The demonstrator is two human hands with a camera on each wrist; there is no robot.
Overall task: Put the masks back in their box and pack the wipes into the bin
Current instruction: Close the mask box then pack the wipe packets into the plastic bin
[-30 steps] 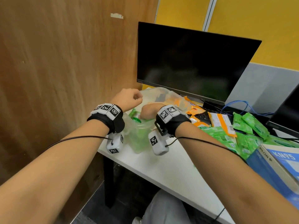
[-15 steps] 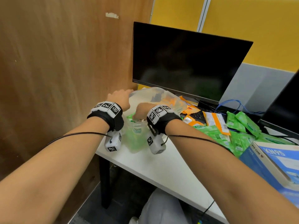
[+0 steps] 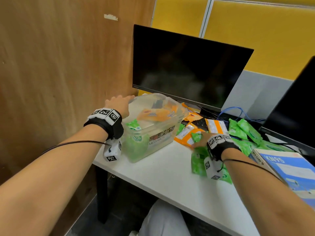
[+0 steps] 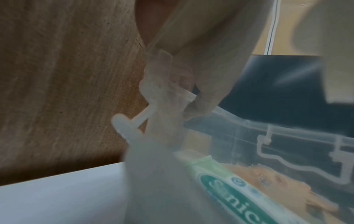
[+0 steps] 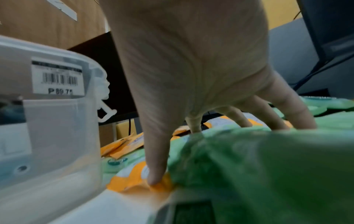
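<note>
Showing what the head view hides, the left hand (image 4: 191, 63) grips the bin (image 3: 153, 133) rim; the right hand (image 5: 191, 75), fingers spread, presses wipes (image 5: 134, 178) beside it.

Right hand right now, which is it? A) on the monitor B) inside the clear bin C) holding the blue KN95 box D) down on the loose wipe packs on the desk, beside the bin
D: the right hand is spread over the green and orange wipe packs on the desk, outside the clear bin; its thumb presses an orange pack, and the KN95 box lies untouched to its right.
</note>
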